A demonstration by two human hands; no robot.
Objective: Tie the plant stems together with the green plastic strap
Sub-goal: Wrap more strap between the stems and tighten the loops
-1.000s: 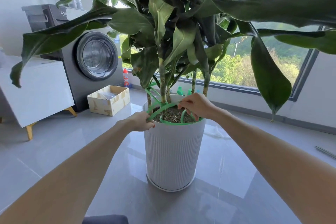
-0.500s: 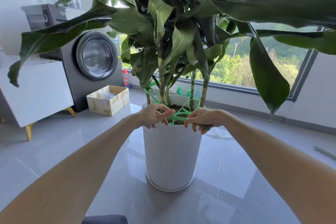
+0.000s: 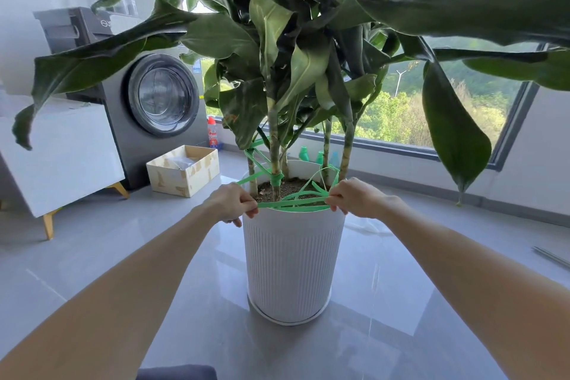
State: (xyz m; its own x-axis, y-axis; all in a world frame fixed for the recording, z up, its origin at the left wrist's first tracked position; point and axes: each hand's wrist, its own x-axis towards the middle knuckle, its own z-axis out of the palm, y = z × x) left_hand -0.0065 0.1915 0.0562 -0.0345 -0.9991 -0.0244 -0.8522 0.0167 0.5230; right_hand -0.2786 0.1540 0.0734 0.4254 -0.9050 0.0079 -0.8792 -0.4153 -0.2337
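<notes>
Two hands, apart at the near rim of the white ribbed pot [image 3: 293,256] — my left hand [image 3: 229,203] and right hand [image 3: 354,199] each pinch the green plastic strap [image 3: 296,202], stretched over its soil [image 3: 296,187] — likely to tension loops round the plant stems [image 3: 273,145].

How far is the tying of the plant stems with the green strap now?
Done: the green plastic strap is wound around the left stems. In hand: the left hand and right hand each pinch it over the white pot. Left: the right stems look only loosely looped, and no closing knot shows.
</notes>
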